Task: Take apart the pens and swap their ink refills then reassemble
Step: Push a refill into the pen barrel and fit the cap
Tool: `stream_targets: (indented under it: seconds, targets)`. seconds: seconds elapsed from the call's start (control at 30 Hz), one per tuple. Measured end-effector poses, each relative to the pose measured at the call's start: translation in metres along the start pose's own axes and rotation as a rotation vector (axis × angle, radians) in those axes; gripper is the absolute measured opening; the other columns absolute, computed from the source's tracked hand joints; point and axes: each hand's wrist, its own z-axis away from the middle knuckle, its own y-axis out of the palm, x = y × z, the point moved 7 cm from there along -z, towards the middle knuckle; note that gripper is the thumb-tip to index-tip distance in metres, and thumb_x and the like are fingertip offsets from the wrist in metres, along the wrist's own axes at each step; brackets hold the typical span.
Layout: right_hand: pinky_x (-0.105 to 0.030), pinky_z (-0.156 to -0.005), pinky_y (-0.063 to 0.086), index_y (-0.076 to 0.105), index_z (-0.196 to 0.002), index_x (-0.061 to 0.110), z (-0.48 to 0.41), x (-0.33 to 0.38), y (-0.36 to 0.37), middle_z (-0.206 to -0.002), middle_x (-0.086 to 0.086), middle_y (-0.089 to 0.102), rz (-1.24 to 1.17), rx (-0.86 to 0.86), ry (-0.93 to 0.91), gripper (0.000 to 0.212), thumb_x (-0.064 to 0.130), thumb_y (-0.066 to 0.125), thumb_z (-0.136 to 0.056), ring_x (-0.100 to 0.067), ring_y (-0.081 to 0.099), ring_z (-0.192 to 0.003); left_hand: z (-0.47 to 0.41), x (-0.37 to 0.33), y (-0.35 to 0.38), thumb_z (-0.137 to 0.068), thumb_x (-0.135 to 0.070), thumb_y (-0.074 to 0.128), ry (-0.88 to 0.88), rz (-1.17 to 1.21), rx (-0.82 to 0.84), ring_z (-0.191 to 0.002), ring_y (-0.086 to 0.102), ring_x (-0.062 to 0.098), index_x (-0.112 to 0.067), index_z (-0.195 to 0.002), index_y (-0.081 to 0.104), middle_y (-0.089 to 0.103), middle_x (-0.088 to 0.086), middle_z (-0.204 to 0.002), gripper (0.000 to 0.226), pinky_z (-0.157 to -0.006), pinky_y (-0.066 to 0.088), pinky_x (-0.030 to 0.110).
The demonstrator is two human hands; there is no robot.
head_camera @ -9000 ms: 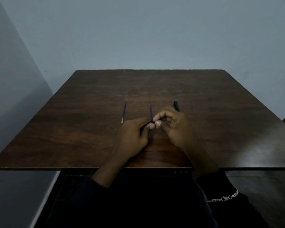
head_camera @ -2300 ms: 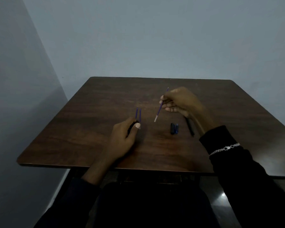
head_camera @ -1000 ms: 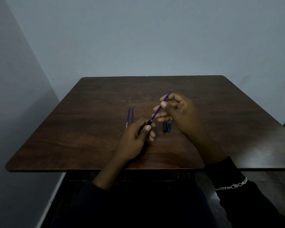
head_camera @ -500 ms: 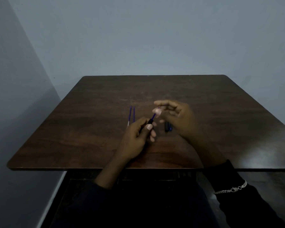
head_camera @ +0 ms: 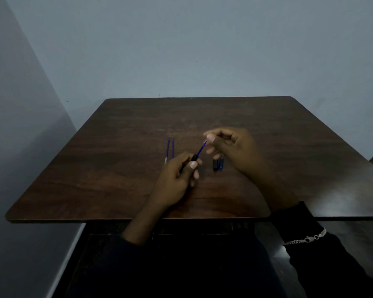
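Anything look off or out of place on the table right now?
Nothing stands out. Left hand holds a dark pen barrel with a blue refill sticking partway out; right hand pinches its far end. Two spare refills lie parallel on the table, two small dark pen pieces side by side. No spills or damage visible.
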Motion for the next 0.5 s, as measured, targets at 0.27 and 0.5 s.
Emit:
stream_targets:
  seconds: [0.27,0.5]
  targets:
    - [-0.031,-0.075,0.063,0.073,-0.105,0.012,-0.014,-0.031,-0.013,-0.087,-0.001,0.072,0.588,0.132,0.405,0.012,0.011,0.063,-0.098,-0.011,0.071,-0.074,0.000,-0.002,0.000,-0.110,-0.010,0.047,-0.009,-0.008,-0.001,-0.058,0.059,0.009,-0.007,-0.108,0.066,0.069,0.008,-0.078,0.020,-0.059,0.047,0.016]
    - [-0.044,-0.088,0.062,0.068,-0.115,0.001,-0.013,-0.039,-0.001,-0.114,-0.020,0.071,0.750,0.125,0.524,0.020,0.012,0.060,-0.100,-0.030,0.074,-0.096,0.001,-0.002,0.000,-0.110,-0.011,0.047,-0.011,-0.027,0.015,-0.059,0.060,0.007,-0.009,-0.109,0.066,0.067,-0.001,-0.077,0.019,-0.061,0.048,0.018]
